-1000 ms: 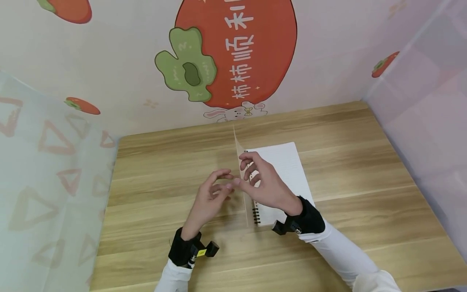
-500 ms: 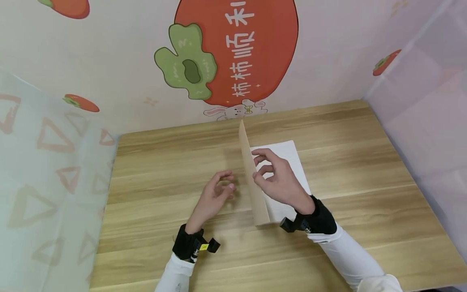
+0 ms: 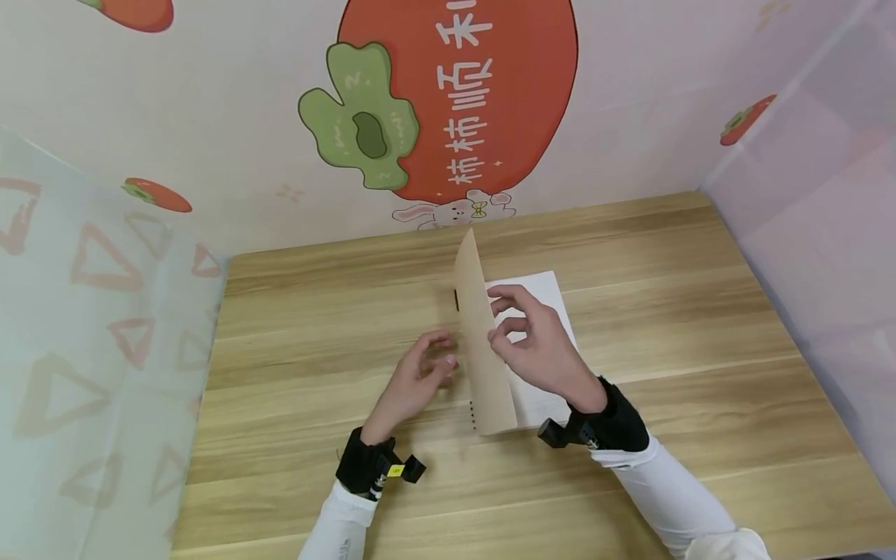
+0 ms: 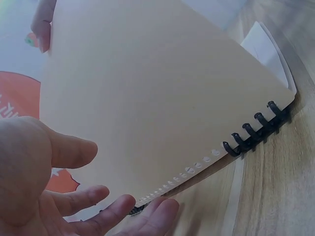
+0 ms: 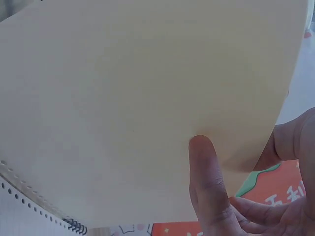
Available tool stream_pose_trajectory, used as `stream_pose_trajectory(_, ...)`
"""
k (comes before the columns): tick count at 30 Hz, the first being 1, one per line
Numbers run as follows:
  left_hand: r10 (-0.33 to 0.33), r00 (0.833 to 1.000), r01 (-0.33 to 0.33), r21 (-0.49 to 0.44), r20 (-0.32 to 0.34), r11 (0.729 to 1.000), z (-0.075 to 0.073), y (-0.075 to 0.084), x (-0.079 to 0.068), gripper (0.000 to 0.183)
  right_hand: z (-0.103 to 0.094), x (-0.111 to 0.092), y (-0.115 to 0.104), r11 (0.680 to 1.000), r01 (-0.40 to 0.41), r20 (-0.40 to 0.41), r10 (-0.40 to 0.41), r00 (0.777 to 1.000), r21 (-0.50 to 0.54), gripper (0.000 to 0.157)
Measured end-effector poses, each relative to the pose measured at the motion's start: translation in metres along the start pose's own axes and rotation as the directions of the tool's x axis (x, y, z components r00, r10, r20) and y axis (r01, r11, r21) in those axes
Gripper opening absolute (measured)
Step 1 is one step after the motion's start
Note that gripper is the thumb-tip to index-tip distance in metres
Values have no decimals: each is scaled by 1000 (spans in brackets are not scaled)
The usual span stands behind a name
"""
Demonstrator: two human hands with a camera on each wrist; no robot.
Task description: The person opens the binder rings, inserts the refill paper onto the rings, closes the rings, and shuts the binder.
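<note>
A ring-bound notebook lies on the table, its tan cover (image 3: 483,358) raised nearly upright above the white pages (image 3: 539,404). My right hand (image 3: 542,346) pinches the cover's free edge; in the right wrist view one finger (image 5: 204,167) lies flat on one face while another digit goes behind the edge. Left of the spine, my left hand (image 3: 409,381) holds nothing, its fingers loosely bent close to the cover. Black binding rings (image 4: 258,125) pass through the cover's near end in the left wrist view. Farther along, a row of bare punched holes (image 4: 189,169) shows.
The notebook rests on a wood-grain table (image 3: 301,420). Behind it stands a pale wall (image 3: 231,109) printed with a large red persimmon (image 3: 518,93) and a rabbit. Pale side panels (image 3: 826,233) close off the left and right.
My right hand has moved right and taken the cover's edge, and the cover has swung from almost edge-on to leaning right over the pages. My left hand has come apart from the right.
</note>
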State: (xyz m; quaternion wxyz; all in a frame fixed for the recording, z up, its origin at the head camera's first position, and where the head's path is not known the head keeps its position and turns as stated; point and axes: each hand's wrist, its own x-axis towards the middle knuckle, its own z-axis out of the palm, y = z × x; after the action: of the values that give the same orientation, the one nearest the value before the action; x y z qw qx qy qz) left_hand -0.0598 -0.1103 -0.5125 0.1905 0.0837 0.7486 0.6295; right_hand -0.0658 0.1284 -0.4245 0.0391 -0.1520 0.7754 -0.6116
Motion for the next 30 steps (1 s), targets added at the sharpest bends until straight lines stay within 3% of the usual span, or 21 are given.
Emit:
stream_pose_trajectory(7,-13,1000,13,18,12,1000,2,-3,2,55,-10,-4,4,998,-50,-28,52,998,49,53)
stream_pose_trajectory(14,-31,999,30,21,27,999,6,-3,4,52,-24,-13,12,996,-85,-70,86,994,11,63)
stream_pose_trajectory(22,-66,997,66,12,49,998,8,-3,7,56,-39,-23,24,992,-117,-109,112,988,-38,63)
stream_pose_trajectory(30,-58,997,57,26,52,998,9,-5,9,54,-54,-31,45,980,-180,-148,165,975,-89,62)
